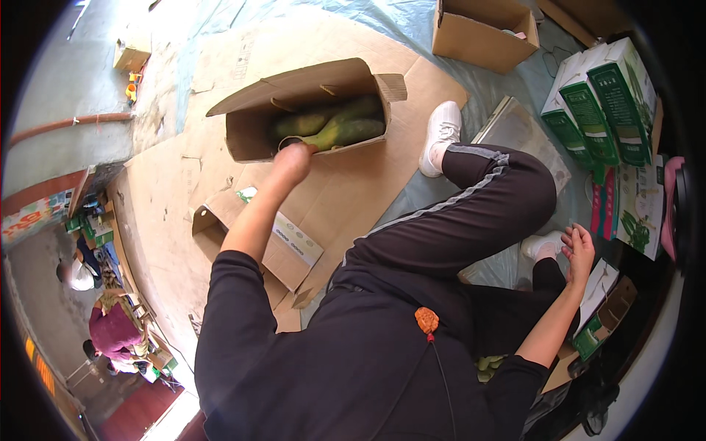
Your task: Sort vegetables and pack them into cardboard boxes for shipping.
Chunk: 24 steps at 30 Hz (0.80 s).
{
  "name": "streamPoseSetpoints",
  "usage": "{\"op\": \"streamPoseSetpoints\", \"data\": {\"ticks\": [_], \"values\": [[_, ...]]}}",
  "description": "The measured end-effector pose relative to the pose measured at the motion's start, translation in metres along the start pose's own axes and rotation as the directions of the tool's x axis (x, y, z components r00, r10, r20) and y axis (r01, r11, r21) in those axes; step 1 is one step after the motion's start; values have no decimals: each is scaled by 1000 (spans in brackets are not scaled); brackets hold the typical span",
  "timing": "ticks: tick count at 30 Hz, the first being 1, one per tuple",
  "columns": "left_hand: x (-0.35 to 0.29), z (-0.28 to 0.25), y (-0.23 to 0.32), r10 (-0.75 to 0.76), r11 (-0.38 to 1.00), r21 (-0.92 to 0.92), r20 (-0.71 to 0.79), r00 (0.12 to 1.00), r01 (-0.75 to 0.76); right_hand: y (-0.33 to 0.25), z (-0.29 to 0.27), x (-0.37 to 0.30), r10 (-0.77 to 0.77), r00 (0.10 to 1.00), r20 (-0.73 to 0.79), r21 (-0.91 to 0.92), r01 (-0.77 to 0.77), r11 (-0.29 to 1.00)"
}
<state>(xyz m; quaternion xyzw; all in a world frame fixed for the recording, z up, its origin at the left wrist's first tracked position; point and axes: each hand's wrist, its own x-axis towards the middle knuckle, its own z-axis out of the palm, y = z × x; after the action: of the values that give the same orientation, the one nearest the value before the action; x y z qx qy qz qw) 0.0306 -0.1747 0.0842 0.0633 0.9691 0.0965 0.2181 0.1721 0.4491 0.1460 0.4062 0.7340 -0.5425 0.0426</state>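
Observation:
An open cardboard box holds large green gourd-like vegetables. Cord loops show on its inner far wall. My left hand is closed at the near rim of this box, against the end of one vegetable; what the fingers grip is hidden. Beside my left forearm lies a second, smaller cardboard box with a white printed strip. Out to the right, my right hand hangs near my white shoe, its fingers loosely apart and holding nothing.
Flattened cardboard covers the floor over blue plastic sheeting. Green-and-white cartons stand at the right, another open cardboard box at the far right. People are at the far left. My legs stretch across the middle.

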Motion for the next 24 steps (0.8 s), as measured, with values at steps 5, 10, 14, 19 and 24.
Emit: {"op": "streamPoseSetpoints", "data": {"ticks": [5,10,14,19,24], "values": [[-1,7,-30,52,988,137,106,993,-66,-1,-13,-10,-14,999,-32,21,15,1000],[-32,11,-41,133,985,106,55,990,-138,-1,-9,-12,6,1000,-16,1,-6,1000],[-71,12,-66,97,960,239,200,975,-144,-5,-8,-7,-25,1000,13,8,24,1000],[-135,28,-113,86,911,355,332,939,-209,-9,-9,-9,-22,1000,15,-55,23,998],[-206,55,-184,76,909,370,305,949,-191,-25,20,-4,-102,992,76,-67,107,992]]}}
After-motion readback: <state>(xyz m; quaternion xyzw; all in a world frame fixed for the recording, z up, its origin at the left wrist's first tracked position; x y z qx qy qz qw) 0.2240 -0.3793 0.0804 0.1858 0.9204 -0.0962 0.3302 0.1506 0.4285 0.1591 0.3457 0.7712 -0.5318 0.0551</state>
